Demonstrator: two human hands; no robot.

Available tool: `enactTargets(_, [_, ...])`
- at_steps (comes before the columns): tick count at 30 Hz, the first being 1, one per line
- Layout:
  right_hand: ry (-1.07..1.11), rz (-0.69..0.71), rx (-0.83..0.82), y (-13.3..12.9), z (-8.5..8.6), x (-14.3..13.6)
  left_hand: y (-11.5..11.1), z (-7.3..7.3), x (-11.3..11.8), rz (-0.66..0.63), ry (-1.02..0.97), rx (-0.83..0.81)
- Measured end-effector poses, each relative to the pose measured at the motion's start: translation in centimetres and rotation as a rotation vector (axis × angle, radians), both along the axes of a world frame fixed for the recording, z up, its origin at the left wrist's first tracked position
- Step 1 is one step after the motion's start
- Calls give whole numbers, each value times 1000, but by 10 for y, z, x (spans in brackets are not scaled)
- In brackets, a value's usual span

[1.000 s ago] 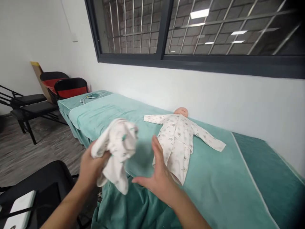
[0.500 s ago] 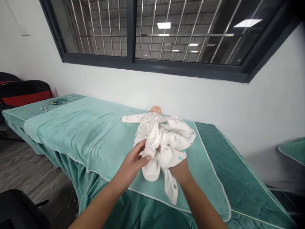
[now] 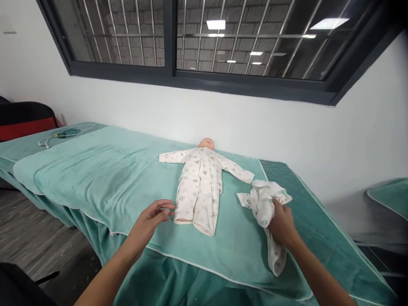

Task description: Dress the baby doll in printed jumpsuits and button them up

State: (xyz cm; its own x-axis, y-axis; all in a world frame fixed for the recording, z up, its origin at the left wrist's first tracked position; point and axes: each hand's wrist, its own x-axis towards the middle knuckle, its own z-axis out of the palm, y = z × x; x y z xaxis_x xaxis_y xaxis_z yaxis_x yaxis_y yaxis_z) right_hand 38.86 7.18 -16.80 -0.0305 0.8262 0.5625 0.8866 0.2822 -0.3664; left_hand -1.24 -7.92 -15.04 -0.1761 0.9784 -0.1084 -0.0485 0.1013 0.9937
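A baby doll lies on its back, dressed in a white patterned top and matching trousers. Its sleeves are spread out to both sides. Just left of the trouser legs, my left hand hovers with its fingers apart and nothing in it. On the right, my right hand grips a bunched white printed baby garment. One end of that cloth hangs down below my hand, and another piece sticks out to the left. The exact kind of garment cannot be made out.
A light green blanket covers the darker green bed. At the far left end lies a pale cord or tube. A red and black chair stands beyond it. Behind the bed is a white wall under a barred window.
My right hand has carried the bunched garment off the doll to the right, uncovering its top and trousers. My left hand has let go of the cloth and moved left.
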Motion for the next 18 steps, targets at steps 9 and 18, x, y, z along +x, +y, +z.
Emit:
enactTargets(9, [-211,-91,-70,-36,-1,-17,9,-42,12,-98,583,326])
enactTargets(18, [91,192,23,-39,14,-124,42,-47,18,-162,784,548])
